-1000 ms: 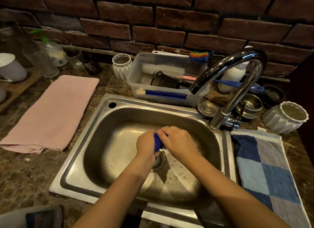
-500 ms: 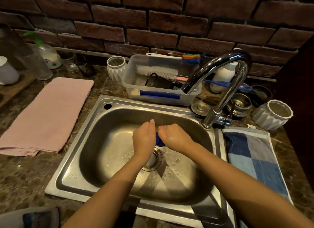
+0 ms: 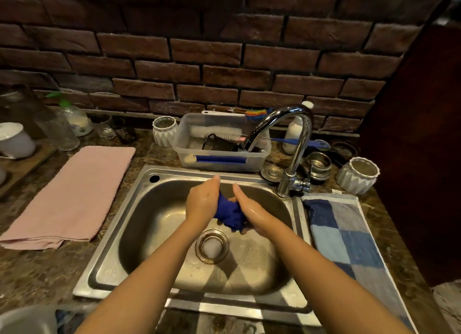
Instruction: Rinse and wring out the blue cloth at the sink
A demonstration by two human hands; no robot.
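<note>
The blue cloth is bunched up between my two palms over the steel sink, above and a little behind the drain. My left hand presses it from the left with straight fingers pointing away from me. From the right, my right hand presses against it, wet, fingers also straight. A fold of cloth hangs below the hands. The chrome faucet arches over the back right of the basin; I see no water running from it.
A folded pink towel lies left of the sink and a blue checked towel right of it. Behind the basin stand a clear tub of brushes, white ribbed cups, steel bowls and glasses.
Both hands have gone from gripping the twisted cloth to flat palms with straight fingers. The cloth has loosened into a larger bunch between them. The camera view has tilted up.
</note>
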